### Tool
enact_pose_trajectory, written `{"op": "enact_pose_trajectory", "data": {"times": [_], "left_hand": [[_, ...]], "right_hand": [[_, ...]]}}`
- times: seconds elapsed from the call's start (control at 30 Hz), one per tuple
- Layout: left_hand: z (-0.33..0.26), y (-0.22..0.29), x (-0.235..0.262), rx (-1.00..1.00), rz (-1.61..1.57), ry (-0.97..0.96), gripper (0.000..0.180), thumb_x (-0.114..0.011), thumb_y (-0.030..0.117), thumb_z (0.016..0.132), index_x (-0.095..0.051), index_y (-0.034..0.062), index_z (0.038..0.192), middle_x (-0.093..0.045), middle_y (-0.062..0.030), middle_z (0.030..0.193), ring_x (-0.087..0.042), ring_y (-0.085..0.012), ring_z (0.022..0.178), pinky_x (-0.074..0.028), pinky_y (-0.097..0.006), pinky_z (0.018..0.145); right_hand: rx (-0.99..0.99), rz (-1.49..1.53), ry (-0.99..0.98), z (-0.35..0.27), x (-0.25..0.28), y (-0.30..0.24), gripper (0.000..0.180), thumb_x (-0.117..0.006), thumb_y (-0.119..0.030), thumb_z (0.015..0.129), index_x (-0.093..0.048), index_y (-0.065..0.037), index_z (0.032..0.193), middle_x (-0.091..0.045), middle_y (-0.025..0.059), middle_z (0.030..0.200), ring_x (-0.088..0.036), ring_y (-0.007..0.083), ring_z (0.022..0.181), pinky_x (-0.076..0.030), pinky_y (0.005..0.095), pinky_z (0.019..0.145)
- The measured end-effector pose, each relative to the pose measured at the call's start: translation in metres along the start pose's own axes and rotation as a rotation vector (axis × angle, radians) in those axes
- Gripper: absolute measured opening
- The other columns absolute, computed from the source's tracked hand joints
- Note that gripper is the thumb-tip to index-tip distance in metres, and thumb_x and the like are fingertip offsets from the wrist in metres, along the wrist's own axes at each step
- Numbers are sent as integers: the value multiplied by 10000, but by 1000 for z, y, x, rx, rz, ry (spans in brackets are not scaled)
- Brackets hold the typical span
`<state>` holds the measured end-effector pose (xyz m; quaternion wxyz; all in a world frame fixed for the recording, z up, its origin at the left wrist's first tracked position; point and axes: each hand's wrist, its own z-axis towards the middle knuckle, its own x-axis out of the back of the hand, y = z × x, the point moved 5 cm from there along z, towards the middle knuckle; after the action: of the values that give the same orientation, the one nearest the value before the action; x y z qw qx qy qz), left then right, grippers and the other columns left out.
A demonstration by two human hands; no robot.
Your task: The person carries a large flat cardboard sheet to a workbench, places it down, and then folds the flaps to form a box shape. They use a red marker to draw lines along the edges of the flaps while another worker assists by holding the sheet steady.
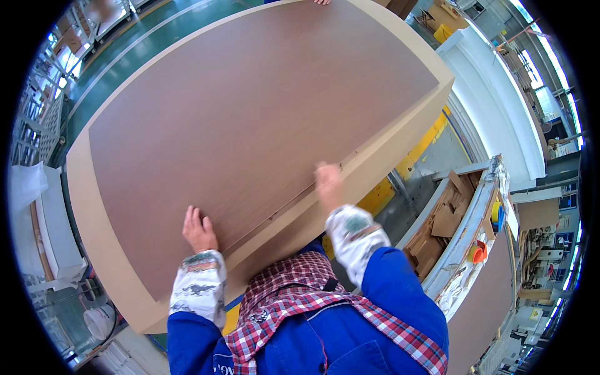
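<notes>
A large brown panel (262,125) lies on a wider tan board (84,181), whose border shows around it. My left hand (200,230) rests on the panel near its close edge, with fingers stretched out and nothing held. Along that same edge, further right, is my right hand (329,184). Motion blurs its fingers, and I cannot tell whether they pinch anything. A thin dark line with small chips or specks runs along the panel's near edge between my hands. At the far edge, another person's hand (322,2) touches the panel.
To the right stands a metal-framed bin (451,203) with brown offcuts. Beside it, rolls of yellow-blue tape (497,212) and orange tape (477,252) sit near another brown sheet (487,306). Long white panels (494,103) are stacked behind. Racks (47,125) line the left.
</notes>
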<state>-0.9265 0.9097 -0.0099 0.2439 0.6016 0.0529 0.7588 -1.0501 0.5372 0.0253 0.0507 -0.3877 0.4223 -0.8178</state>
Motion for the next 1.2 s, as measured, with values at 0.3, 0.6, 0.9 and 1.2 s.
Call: {"op": "enact_pose_trajectory", "data": {"times": [0.3,0.6,0.9,1.2], "left_hand": [[-20,-134,68,91,401,94,439,-461,352,879,-470,85,1226,-367,-119,1360,-371,-283,1214,-266,-432,1002],[-18,-131,72,172,322,89,427,-463,348,879,-470,100,1226,-363,-105,1364,-371,-290,1210,-263,-429,1003],[-18,-128,75,185,328,76,410,-466,316,875,-475,94,1220,-362,-95,1367,-367,-274,1216,-262,-422,1000],[-18,-127,74,203,332,54,409,-478,307,864,-478,97,1215,-354,-93,1371,-357,-274,1221,-256,-424,999]], "right_hand": [[258,-381,-121,-64,-43,-43,97,-488,-76,829,-563,-67,890,-507,108,736,-521,286,674,-431,395,573],[414,10,-362,-184,-113,-163,294,-510,-62,771,-580,-63,1056,-551,70,798,-549,235,732,-477,331,608],[104,-376,109,10,19,14,94,-493,-106,850,-572,-75,887,-518,115,757,-524,296,716,-431,395,603],[389,-87,-333,-140,-98,-137,269,-499,-50,770,-569,-48,1030,-573,95,838,-551,259,752,-469,357,641]]}}
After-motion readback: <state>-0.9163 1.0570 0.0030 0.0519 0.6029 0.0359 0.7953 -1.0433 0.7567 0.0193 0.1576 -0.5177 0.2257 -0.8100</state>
